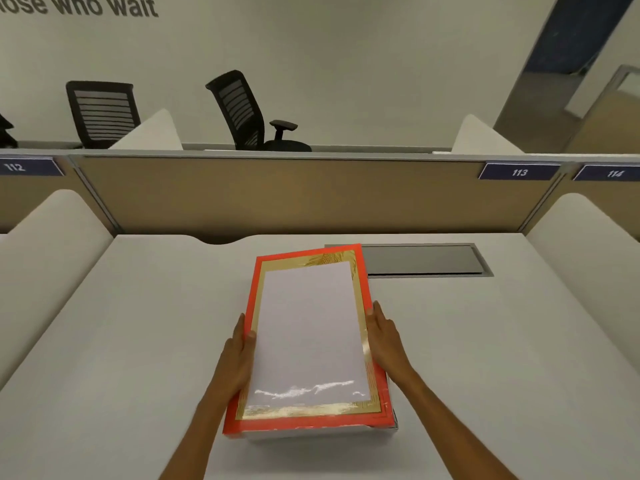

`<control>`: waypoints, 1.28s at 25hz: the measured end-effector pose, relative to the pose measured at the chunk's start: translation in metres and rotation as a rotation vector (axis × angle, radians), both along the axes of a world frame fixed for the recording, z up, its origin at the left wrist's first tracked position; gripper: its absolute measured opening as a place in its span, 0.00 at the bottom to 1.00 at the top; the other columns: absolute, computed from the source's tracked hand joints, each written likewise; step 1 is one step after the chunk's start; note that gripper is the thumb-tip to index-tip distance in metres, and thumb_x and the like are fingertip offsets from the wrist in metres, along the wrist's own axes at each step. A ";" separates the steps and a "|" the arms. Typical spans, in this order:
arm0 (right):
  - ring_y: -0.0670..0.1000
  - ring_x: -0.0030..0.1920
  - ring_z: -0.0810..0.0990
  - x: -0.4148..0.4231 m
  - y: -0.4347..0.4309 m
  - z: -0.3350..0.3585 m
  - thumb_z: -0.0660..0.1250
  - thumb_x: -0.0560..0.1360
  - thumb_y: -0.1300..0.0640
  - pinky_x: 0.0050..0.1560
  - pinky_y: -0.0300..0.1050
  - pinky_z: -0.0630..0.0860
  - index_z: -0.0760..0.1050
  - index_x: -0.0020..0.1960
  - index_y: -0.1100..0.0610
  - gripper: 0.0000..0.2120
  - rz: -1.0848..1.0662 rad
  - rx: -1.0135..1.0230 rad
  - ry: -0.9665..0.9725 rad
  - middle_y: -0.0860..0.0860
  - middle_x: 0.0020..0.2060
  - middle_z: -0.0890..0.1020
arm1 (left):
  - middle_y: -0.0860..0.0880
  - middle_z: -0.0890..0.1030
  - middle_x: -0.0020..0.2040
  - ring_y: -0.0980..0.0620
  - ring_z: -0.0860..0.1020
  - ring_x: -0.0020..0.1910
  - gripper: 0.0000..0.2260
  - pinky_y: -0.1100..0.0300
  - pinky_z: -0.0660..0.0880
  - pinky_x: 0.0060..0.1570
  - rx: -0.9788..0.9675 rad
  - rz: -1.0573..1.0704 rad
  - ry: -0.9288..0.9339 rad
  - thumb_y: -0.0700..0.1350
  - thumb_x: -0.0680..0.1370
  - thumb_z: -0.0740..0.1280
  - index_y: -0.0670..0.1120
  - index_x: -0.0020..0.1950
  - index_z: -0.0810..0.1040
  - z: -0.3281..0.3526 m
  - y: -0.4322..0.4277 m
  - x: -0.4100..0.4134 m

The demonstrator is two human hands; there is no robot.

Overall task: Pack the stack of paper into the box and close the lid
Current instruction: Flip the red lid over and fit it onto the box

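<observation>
A red lid (pixel 362 271) with a gold border and a glossy white centre panel lies slightly askew on top of the box, in the middle of the desk. Only a pale strip of the box base (pixel 377 429) shows under the lid's near edge. My left hand (pixel 239 358) grips the lid's left side, thumb on top. My right hand (pixel 382 336) presses against the lid's right side. The stack of paper is not visible as such; I cannot tell whether the white panel is paper behind a window.
The white desk (pixel 138 341) has a grey cable hatch (pixel 422 259) just behind the box on the right. A tan partition (pixel 277 195) closes off the back, and white side dividers stand at left and right. Two black chairs are beyond the partition.
</observation>
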State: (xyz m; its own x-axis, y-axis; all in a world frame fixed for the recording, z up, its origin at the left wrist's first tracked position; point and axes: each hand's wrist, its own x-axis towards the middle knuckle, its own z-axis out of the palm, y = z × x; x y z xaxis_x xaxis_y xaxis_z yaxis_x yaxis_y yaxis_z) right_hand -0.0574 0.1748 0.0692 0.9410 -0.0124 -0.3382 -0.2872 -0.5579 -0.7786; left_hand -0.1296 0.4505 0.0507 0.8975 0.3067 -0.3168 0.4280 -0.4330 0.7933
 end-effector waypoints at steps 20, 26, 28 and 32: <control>0.56 0.67 0.72 0.004 -0.020 -0.042 0.47 0.81 0.42 0.67 0.55 0.69 0.55 0.78 0.49 0.27 -0.020 0.013 0.013 0.54 0.70 0.71 | 0.43 0.74 0.65 0.45 0.79 0.58 0.28 0.49 0.78 0.54 0.353 0.008 -0.018 0.57 0.82 0.50 0.53 0.80 0.46 -0.033 -0.028 0.004; 0.54 0.61 0.76 0.006 -0.019 -0.049 0.47 0.81 0.42 0.65 0.55 0.73 0.57 0.77 0.50 0.26 -0.018 -0.010 -0.016 0.55 0.65 0.74 | 0.41 0.73 0.65 0.43 0.79 0.58 0.27 0.48 0.78 0.54 0.366 0.016 -0.015 0.56 0.83 0.50 0.52 0.80 0.46 -0.032 -0.030 0.003; 0.52 0.57 0.76 0.006 -0.019 -0.051 0.46 0.81 0.41 0.65 0.53 0.73 0.57 0.77 0.50 0.27 -0.025 -0.015 -0.020 0.55 0.64 0.74 | 0.41 0.73 0.66 0.42 0.78 0.59 0.27 0.47 0.78 0.55 0.359 0.018 -0.017 0.56 0.83 0.50 0.52 0.80 0.47 -0.032 -0.030 0.003; 0.52 0.55 0.74 0.003 -0.017 -0.057 0.45 0.80 0.39 0.62 0.53 0.73 0.58 0.76 0.48 0.27 -0.054 -0.029 -0.018 0.57 0.61 0.72 | 0.42 0.72 0.67 0.42 0.78 0.60 0.27 0.46 0.77 0.56 0.344 0.004 -0.011 0.57 0.83 0.50 0.53 0.80 0.46 -0.033 -0.029 0.002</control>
